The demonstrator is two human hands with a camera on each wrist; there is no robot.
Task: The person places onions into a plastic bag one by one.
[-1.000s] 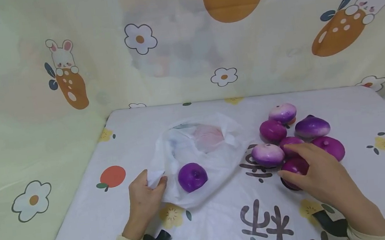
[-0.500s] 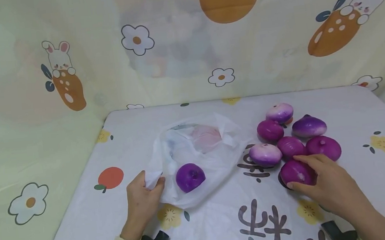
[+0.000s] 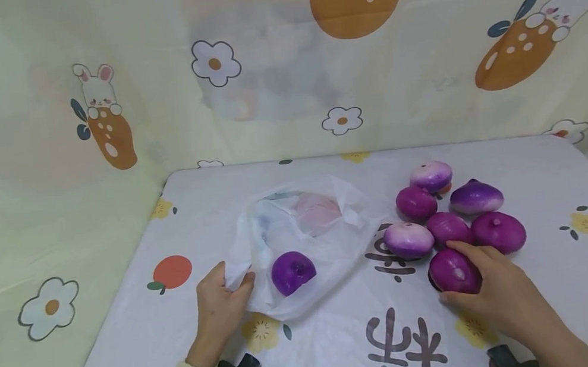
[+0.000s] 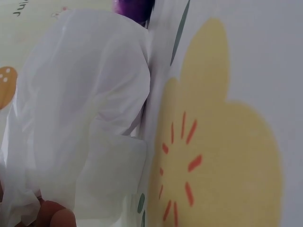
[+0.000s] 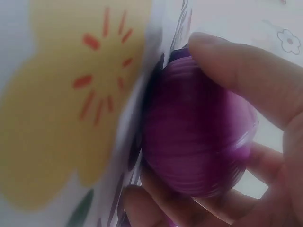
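Right fingers [image 3: 466, 251] around one purple onion [image 3: 453, 273], six more onions [image 3: 448, 227] just beyond; left fingers [image 3: 243, 288] tight on a white bag [image 3: 330, 272]

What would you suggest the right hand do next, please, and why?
I'd probably lift the nearest onion towards the bag: the right hand already has thumb and fingers round it, while the left hand pinches the bag's edge and another onion shows at its opening.
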